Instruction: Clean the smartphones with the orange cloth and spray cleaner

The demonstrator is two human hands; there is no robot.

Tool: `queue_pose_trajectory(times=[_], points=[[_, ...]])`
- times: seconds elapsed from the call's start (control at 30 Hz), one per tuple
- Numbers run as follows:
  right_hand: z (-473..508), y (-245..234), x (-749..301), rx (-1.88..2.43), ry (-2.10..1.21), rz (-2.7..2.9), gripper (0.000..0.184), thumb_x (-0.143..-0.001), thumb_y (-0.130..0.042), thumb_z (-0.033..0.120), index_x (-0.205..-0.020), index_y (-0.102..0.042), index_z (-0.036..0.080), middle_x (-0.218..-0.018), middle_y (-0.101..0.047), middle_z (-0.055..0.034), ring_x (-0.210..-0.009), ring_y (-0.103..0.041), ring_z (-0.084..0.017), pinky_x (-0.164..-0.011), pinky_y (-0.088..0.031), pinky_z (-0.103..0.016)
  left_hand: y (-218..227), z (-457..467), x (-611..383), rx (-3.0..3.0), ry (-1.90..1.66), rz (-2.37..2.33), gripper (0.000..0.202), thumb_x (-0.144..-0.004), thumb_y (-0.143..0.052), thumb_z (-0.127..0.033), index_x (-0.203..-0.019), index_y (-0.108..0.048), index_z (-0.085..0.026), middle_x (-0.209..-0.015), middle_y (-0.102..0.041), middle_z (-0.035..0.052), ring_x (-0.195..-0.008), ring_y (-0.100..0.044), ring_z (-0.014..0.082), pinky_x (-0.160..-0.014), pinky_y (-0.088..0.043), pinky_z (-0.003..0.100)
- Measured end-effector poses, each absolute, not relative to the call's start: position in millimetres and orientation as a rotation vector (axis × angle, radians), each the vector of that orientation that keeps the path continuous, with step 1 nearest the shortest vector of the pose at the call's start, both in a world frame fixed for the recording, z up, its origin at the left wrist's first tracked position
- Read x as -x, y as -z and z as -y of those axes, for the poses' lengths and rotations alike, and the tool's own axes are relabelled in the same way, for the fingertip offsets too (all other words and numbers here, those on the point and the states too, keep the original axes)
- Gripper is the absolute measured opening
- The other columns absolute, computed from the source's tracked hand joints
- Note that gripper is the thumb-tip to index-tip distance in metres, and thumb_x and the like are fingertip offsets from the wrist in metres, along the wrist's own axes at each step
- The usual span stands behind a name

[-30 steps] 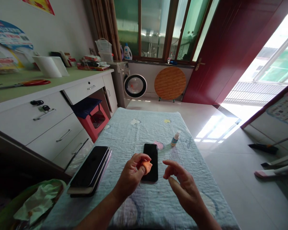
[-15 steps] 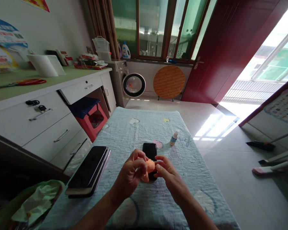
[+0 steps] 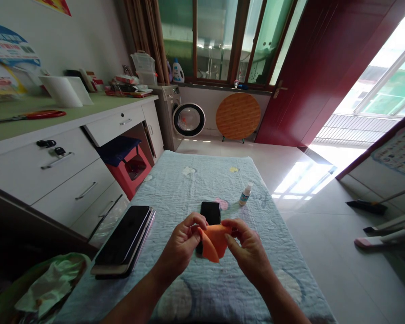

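An orange cloth point(image 3: 215, 242) hangs between my two hands, partly spread with a fold at its left side. My left hand point(image 3: 185, 238) pinches its left upper corner, and my right hand point(image 3: 245, 240) pinches the upper right edge. Beneath them a black smartphone point(image 3: 210, 211) lies screen up on the table, its lower part mostly hidden by the cloth and fingers. A small spray bottle point(image 3: 245, 195) with a clear cap stands upright beyond my right hand. Left of my left hand rests a stack of dark-screened tablets or similar flat devices point(image 3: 124, 236).
A pale blue quilted cloth with flower prints covers the table point(image 3: 202, 175). To the left are a red stool point(image 3: 131, 166) and a white drawer cabinet point(image 3: 64, 180) with scissors point(image 3: 43, 115) on top. A bin with a plastic bag point(image 3: 50, 283) stands at the lower left.
The orange cloth was bunched between my fingers and now is spread out and hanging. My right hand has moved slightly right and closed on the cloth's edge.
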State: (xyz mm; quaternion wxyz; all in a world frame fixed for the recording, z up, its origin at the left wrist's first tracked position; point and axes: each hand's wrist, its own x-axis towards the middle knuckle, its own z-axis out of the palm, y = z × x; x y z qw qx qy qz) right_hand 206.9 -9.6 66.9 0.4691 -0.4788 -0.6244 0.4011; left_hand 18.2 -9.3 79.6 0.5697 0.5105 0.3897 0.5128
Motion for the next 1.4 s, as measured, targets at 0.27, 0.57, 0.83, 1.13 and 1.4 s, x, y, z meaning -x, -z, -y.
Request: queue_pose_trajectory(times=[0.27, 0.57, 0.83, 1.13, 1.4], points=[[4.7, -87.3, -208.4, 1.246, -0.984, 1.593, 0.01, -0.083, -0.06, 0.024, -0.077, -0.067, 0.02, -0.073, -0.055, 0.0006, -0.068, -0.051, -0.013, -0.065, -0.041, -0.027, -75.9, 9.3, -27.6, -1.148, -0.929, -0.794, 0.055, -0.073, -0.076, -0.035, -0.123, -0.057, -0.023, -0.114, -0.061, 0.0073, -0.092, -0.059, 0.0207, -0.077, -0.046, 0.029], [-45.5, -68.1, -249.1, 1.381, -0.799, 1.438, 0.027, -0.083, -0.061, 0.043, -0.095, -0.067, 0.019, -0.077, -0.059, -0.0019, -0.068, -0.053, -0.016, -0.063, -0.044, -0.03, -69.9, 8.7, -37.3, -1.141, -0.831, -0.927, 0.025, -0.084, -0.061, -0.039, -0.086, -0.066, -0.015, -0.078, -0.063, 0.002, -0.07, -0.055, 0.0155, -0.067, -0.042, 0.025], [-117.9, -36.0, -264.8, 1.336, -0.615, 1.236, 0.041, -0.074, -0.066, 0.051, -0.1, -0.06, 0.019, -0.099, -0.063, -0.0066, -0.097, -0.057, -0.023, -0.086, -0.046, -0.039, -70.0, 11.4, -21.4, -0.766, -0.954, -1.027, 0.02, -0.068, -0.058, -0.026, -0.085, -0.063, -0.016, -0.076, -0.063, 0.0007, -0.071, -0.058, 0.0166, -0.069, -0.044, 0.026], [-70.0, -65.2, -244.8, 0.933, -1.32, 1.032, 0.032, -0.086, -0.063, 0.05, -0.097, -0.057, 0.02, -0.079, -0.058, 0.0018, -0.064, -0.058, -0.012, -0.061, -0.048, -0.024, -76.7, 6.2, -10.4, -0.824, -1.011, -1.001, 0.016, -0.071, -0.062, -0.029, -0.081, -0.058, -0.017, -0.068, -0.058, -0.0008, -0.056, -0.05, 0.0107, -0.053, -0.038, 0.02], [-25.2, -73.0, -225.6, 0.86, -1.859, 1.004, 0.037, -0.085, -0.059, 0.056, -0.087, -0.057, 0.018, -0.057, -0.059, 0.0013, -0.039, -0.049, -0.01, -0.036, -0.036, -0.019, -98.2, -24.6, -39.5, -1.293, -0.86, -0.835, 0.056, -0.082, -0.068, -0.052, -0.126, -0.054, -0.02, -0.064, -0.044, -0.0071, -0.052, -0.044, 0.0094, -0.049, -0.032, 0.019]])
